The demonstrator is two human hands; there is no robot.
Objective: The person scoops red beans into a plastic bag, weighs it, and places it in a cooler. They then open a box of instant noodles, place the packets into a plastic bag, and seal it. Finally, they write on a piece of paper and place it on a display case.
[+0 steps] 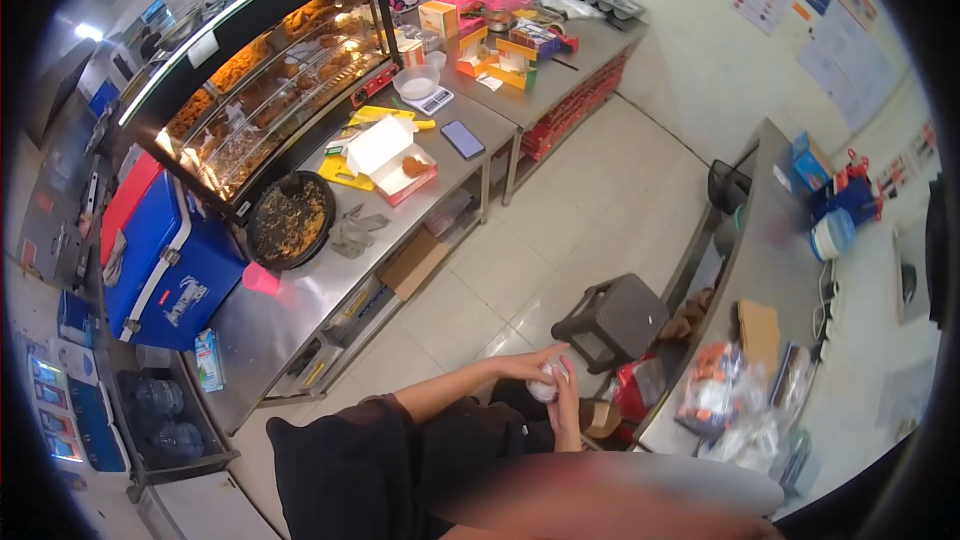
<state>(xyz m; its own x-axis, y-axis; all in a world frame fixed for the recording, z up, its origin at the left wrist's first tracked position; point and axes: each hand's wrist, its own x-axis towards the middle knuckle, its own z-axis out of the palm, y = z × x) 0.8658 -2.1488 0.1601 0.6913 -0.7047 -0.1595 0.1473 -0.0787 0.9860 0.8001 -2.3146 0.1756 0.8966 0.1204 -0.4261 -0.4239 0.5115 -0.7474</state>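
Observation:
Both hands meet low in the view, before the black shirt. A small round whitish-pink thing (541, 385), perhaps wrapped in plastic, is between them. My left hand (531, 364) comes from the left and touches its top, index finger stretched out. My right hand (566, 403) holds it from the right, fingers upward. A dark plastic stool (616, 319) stands just beyond the hands. On the steel counter (300, 315) are an open box (403, 184) with a fried piece in it, a phone (463, 139), grey gloves (358, 231) and a round black pan (291, 220) with crumbs.
A lit glass food warmer (277, 67) stands on the counter beside a blue cooler box (176, 270). A pink cup (260, 279) is near the pan. At right, a side counter (731, 300) carries plastic bags (750, 427) and cardboard (759, 331). Tiled floor lies between the counters.

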